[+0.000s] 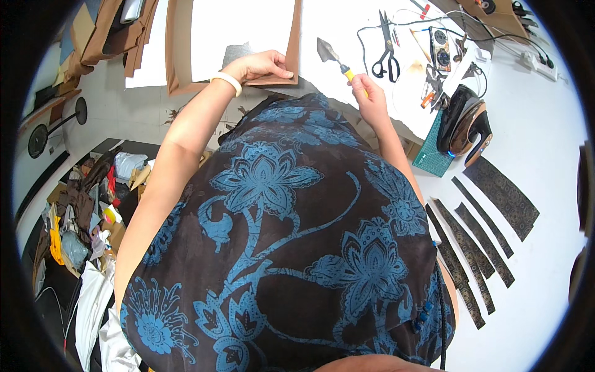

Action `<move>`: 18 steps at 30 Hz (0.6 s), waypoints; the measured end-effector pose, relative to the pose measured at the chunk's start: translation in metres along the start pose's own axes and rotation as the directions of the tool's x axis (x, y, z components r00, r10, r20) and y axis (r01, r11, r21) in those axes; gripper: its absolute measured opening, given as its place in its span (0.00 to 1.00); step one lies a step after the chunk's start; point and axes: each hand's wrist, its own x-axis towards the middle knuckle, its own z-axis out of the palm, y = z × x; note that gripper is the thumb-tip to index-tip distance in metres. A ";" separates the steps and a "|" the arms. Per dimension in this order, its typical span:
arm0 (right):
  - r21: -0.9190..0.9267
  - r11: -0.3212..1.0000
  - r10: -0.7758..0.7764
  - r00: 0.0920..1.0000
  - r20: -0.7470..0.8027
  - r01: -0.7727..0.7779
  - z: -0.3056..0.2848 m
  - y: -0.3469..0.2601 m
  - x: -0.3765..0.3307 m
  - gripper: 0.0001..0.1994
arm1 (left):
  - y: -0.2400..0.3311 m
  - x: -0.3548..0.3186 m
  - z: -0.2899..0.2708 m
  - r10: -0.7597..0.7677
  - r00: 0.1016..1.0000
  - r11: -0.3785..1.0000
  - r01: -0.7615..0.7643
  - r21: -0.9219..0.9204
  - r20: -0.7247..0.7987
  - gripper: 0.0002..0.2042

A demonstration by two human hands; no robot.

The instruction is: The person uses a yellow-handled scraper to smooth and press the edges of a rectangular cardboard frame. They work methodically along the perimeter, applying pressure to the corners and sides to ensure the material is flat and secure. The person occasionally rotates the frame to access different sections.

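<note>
My left hand [263, 66], with a pale bangle [227, 82] at its wrist, is closed over the near right corner of a white panel [248, 22] bordered by a brown leather-like strip [294, 46]. Its thumb and fingers pinch the strip there. A grey patch [235, 52] shows on the panel beside that hand. To the right, my right hand [370, 99] is wrapped round the yellow handle [348, 74] of a small trowel. The trowel's pointed metal blade [325, 49] is tilted up and to the left, apart from the panel.
Black scissors [387, 49] lie on the white table, with cables beyond them. An iron [462, 124] stands by a green cutting mat [434, 155] at the right. Several dark patterned strips [477, 242] lie further right. Heaped scraps [80, 211] fill the lower left.
</note>
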 end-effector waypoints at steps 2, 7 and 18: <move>-0.093 0.995 -0.037 0.999 0.033 0.040 0.002 -0.001 -0.002 0.13 | -0.005 0.001 0.000 -0.020 1.000 0.999 0.020 -0.027 -0.020 0.12; -0.157 0.986 -0.030 0.992 0.126 0.050 0.009 0.013 -0.004 0.12 | -0.014 0.006 0.004 0.002 0.998 1.000 -0.003 -0.023 -0.056 0.10; -0.207 0.970 -0.062 0.954 0.294 0.126 0.015 0.034 0.006 0.12 | -0.024 0.015 0.000 0.049 0.998 0.998 -0.048 0.038 -0.030 0.11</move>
